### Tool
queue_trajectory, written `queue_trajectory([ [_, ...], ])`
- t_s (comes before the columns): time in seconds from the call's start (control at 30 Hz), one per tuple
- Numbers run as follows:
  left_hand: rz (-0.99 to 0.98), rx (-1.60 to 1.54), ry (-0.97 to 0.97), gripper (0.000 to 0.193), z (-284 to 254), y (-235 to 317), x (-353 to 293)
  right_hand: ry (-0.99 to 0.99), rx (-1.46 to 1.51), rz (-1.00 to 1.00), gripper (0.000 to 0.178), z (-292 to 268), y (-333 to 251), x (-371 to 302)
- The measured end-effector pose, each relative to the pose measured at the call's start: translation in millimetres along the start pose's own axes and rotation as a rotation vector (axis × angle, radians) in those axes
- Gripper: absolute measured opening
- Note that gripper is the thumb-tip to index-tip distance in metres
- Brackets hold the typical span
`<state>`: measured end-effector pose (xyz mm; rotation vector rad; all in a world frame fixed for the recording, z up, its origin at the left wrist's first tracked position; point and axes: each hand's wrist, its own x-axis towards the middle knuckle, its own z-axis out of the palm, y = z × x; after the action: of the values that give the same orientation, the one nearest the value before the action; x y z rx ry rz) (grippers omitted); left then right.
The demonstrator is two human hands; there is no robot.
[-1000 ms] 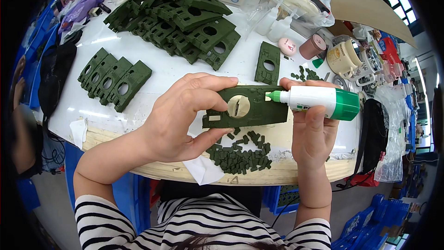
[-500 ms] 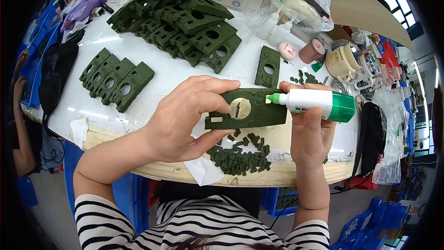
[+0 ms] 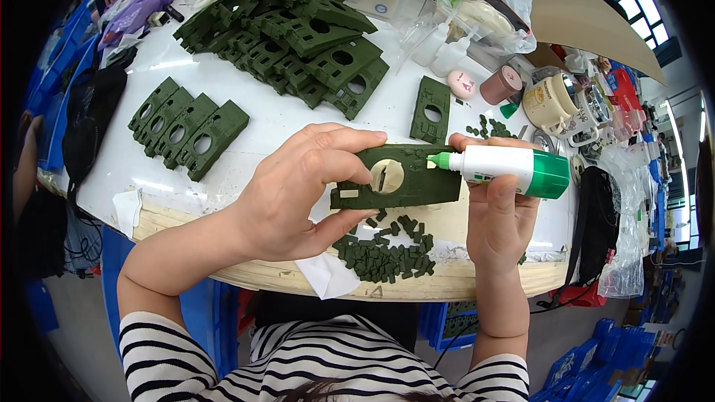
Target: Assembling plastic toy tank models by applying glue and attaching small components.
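Observation:
Between the fingers and thumb of my left hand is a dark green plastic model hull plate, gripped by its left end. It has a round hole and small rectangular slots. My right hand is closed around a white glue bottle with a green base, lying sideways. Its pointed green nozzle is at a small slot near the plate's upper right edge; whether it touches cannot be made out. Below the plate, many small dark green parts lie in a loose pile.
A tall heap of green hull plates stands at the back. Several more plates overlap at left, and a single one lies beyond my hands. Right of it are small parts, a brown cylinder and a cream mug.
The glue bottle has shifted very slightly to the left, its nozzle staying near the same slot. My left hand and the plate are almost still. At far left, another person's arm has moved.

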<state>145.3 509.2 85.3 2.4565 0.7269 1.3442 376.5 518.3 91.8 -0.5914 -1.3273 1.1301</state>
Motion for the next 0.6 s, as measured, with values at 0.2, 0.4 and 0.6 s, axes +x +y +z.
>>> queue_trajectory([
  [0.2,-0.014,0.014,-0.008,0.051,-0.5,1.1,-0.4,0.018,0.067,0.024,0.036,1.0,-0.8,-1.3],
  [0.4,-0.056,-0.051,0.004,0.050,-0.5,-1.5,-1.6,0.004,0.094,0.026,0.033,1.3,-0.4,1.6],
  [0.6,-0.040,-0.043,-0.002,0.049,-1.1,-1.3,-0.7,-0.011,0.015,0.003,0.034,1.4,-1.7,1.5],
])
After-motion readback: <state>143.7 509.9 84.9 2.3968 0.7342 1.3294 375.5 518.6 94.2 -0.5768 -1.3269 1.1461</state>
